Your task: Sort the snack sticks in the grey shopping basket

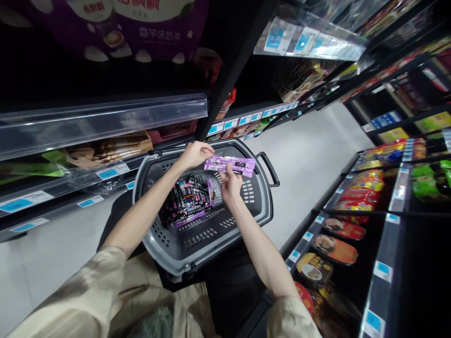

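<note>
My left hand (195, 154) and my right hand (230, 184) both hold a long purple snack packet (229, 164) above a grey plastic shopping basket (259, 206). The left hand pinches the packet's left end, while the right hand grips it from below near the middle. Inside the basket lie several dark and purple packets (188, 199) in a pile. The basket's black handle (269, 168) hangs down on the far side.
Dark store shelves stand on both sides of a pale floor aisle (310, 159). The left shelf (105, 117) has clear plastic strips and blue price tags. The right shelves (352, 220) carry red, yellow and green packaged goods and round bowls.
</note>
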The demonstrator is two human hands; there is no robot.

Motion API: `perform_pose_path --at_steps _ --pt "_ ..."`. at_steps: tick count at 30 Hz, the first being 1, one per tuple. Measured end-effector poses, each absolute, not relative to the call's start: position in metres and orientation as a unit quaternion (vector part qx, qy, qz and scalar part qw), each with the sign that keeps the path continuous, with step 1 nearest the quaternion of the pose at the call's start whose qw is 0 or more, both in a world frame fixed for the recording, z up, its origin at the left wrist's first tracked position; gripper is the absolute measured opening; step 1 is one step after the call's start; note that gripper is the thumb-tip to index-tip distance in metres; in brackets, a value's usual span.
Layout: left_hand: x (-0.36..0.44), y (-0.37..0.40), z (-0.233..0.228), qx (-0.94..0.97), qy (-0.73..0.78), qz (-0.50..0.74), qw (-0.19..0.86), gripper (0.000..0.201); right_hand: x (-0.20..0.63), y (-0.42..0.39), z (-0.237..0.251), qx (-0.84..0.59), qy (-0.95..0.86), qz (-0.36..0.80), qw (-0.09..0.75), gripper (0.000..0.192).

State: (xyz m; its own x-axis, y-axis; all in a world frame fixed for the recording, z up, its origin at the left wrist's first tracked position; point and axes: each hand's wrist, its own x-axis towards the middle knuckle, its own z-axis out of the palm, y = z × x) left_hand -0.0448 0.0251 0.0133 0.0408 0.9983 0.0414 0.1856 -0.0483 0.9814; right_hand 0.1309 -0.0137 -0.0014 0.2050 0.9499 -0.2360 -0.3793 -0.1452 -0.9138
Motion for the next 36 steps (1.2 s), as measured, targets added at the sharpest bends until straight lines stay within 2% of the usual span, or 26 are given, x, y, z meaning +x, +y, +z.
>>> perform_pose_path --at_steps 5,9,18,26,36 --pt "-0.038 0.026 0.012 0.572 0.514 0.449 0.455 0.022 0.126 -0.017 0.004 -0.497 -0.283 0.571 0.590 0.037" --pt "-0.034 0.026 0.011 0.586 0.512 0.448 0.440 0.018 0.121 -0.020 0.007 -0.495 -0.284 0.597 0.564 0.036" --pt "-0.025 0.021 0.019 0.601 0.535 0.443 0.396 0.015 0.117 -0.021 0.010 -0.480 -0.267 0.600 0.581 0.039" --pt "-0.024 0.025 0.009 0.558 0.464 0.469 0.502 0.032 0.123 -0.020 0.009 -0.491 -0.222 0.587 0.604 0.035" --pt "-0.020 0.022 0.010 0.623 0.452 0.448 0.454 0.032 0.122 -0.016 0.016 -0.471 -0.196 0.590 0.625 0.030"
